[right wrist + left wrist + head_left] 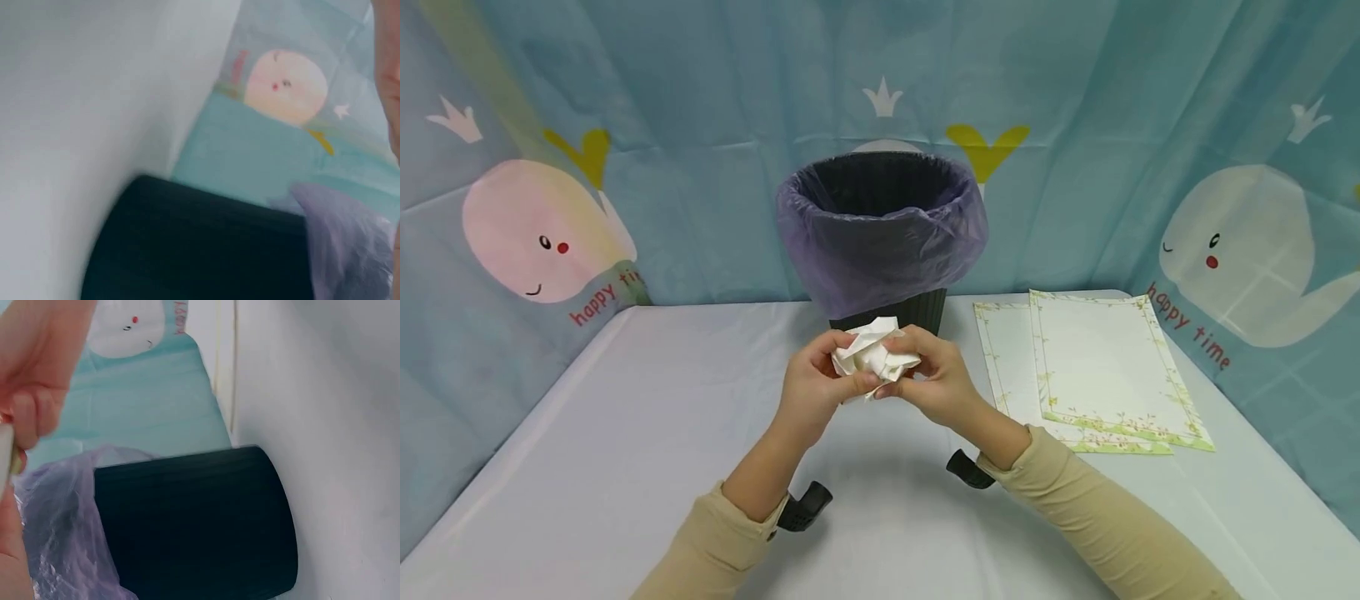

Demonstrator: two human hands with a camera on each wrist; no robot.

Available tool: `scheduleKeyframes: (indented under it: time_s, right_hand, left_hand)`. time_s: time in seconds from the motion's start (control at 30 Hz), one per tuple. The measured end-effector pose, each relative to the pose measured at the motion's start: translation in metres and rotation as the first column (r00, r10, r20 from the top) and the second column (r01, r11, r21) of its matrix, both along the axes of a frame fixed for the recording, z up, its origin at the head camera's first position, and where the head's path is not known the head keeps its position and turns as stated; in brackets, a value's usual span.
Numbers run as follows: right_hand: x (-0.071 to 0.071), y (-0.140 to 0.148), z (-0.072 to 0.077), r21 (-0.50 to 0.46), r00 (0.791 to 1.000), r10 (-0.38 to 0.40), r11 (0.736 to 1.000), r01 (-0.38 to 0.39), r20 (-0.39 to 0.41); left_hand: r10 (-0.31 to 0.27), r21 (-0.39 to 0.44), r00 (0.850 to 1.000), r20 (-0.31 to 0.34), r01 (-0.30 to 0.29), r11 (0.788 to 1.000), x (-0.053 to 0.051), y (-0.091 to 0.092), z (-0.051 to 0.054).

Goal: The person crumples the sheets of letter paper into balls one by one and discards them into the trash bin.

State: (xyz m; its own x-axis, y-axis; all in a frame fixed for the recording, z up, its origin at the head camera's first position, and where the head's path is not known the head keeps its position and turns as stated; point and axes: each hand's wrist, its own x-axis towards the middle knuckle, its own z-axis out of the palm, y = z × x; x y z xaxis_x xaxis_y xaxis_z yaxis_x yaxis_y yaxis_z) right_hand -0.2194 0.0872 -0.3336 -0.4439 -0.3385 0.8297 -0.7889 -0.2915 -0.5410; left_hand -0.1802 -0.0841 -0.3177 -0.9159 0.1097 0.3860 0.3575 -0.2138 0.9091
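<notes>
A crumpled sheet of white paper (pixel 874 354) is held between both hands in the head view, in front of the bin. The left hand (pixel 814 385) grips it from the left, thumb across the near side. From the other side the right hand (pixel 942 377) grips it, its fingers curled against the crumple. Behind them stands a black trash bin (pixel 928 312), lined with a purple plastic bag (pixel 880 258) folded over its rim. In the left wrist view only a sliver of the paper (pixel 5 456) shows at the left edge.
Two flower-bordered sheets overlap on the right side of the white table (pixel 625 433): an upper sheet (pixel 1101 358) and a lower sheet (pixel 1003 350). A blue curtain (pixel 715 167) with whale prints surrounds the table's back and sides. Black wrist mounts (pixel 805 506) hang below the sleeves.
</notes>
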Motion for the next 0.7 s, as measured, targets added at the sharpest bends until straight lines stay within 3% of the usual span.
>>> scheduleKeyframes:
  time_s: [0.17,0.3,0.37,0.43,0.53,0.6,0.67,0.7]
  right_hand:
    - [0.005,0.002,0.003,0.036,0.981,0.019,0.999,-0.027,0.195]
    - [0.003,0.005,0.01,0.068,0.961,0.056,0.995,-0.077,0.272]
    - [0.002,0.008,0.014,0.075,0.955,0.071,0.993,-0.096,0.287]
    - [0.002,0.011,0.018,0.1,0.949,0.068,0.99,-0.103,0.309]
    - [0.004,0.015,0.026,0.195,0.933,0.038,0.974,-0.114,0.357]
    - [0.006,0.019,0.032,0.29,0.932,0.005,0.95,-0.117,0.362]
    - [0.008,0.024,0.038,0.397,0.945,-0.045,0.913,-0.093,0.324]
    - [0.008,0.027,0.041,0.447,0.954,-0.067,0.891,-0.075,0.293]
  left_hand:
    - [0.028,-0.129,0.999,0.036,-0.023,0.991,-0.004,-0.003,0.003]
    - [-0.079,-0.24,0.996,0.037,0.086,0.967,-0.004,-0.012,0.006]
    - [-0.159,-0.293,0.987,0.016,0.156,0.943,-0.005,-0.017,0.008]
    - [-0.195,-0.344,0.981,-0.01,0.18,0.922,-0.004,-0.021,0.008]
    - [-0.183,-0.405,0.98,-0.081,0.136,0.904,-0.002,-0.024,0.009]
    - [-0.163,-0.44,0.977,-0.139,0.086,0.894,0.0,-0.023,0.01]
    - [-0.171,-0.476,0.961,-0.218,0.048,0.878,0.002,-0.022,0.01]
    - [-0.183,-0.501,0.946,-0.267,0.026,0.865,0.002,-0.022,0.011]
